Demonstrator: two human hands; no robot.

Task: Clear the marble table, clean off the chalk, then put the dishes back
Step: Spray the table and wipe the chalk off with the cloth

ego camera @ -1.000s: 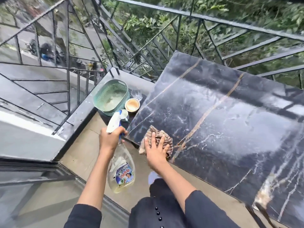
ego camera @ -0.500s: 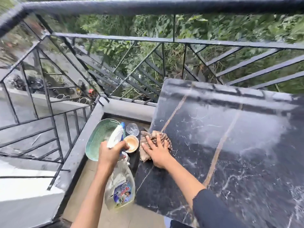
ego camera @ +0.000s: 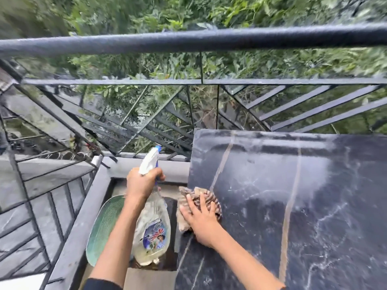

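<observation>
**Balcony corner: cloth on marble, spray bottle held off the edge**

Outdoor balcony. Dark metal railing [ego camera: 188, 41] runs along 9 through 3 o'clock, diagonal bars below the top rail, dense green foliage [ego camera: 230, 65] behind. Grey concrete ledge [ego camera: 79, 233] at 8 o'clock, along the railing base.

Green basket [ego camera: 104, 229] at 7 o'clock, on the floor beside the ledge, partly hidden by the left forearm; contents not visible.

Left hand [ego camera: 140, 184] just left of centre, fingers wrapped around the neck of the spray bottle [ego camera: 152, 233]. White nozzle points up and away; clear body with printed label hangs below the hand, just off the table's left edge.

Right hand [ego camera: 202, 221] at 6 o'clock, fingers spread, palm pressed flat on the striped cloth [ego camera: 206, 198]. Cloth bunched at the left edge of the marble table [ego camera: 293, 206].

Table fills 3 to 6 o'clock: black marble, white veins, two tan seams running front to back. Pale hazy patch toward the far right, possibly chalk residue or glare, can't separate them. No dishes on the visible top.
</observation>
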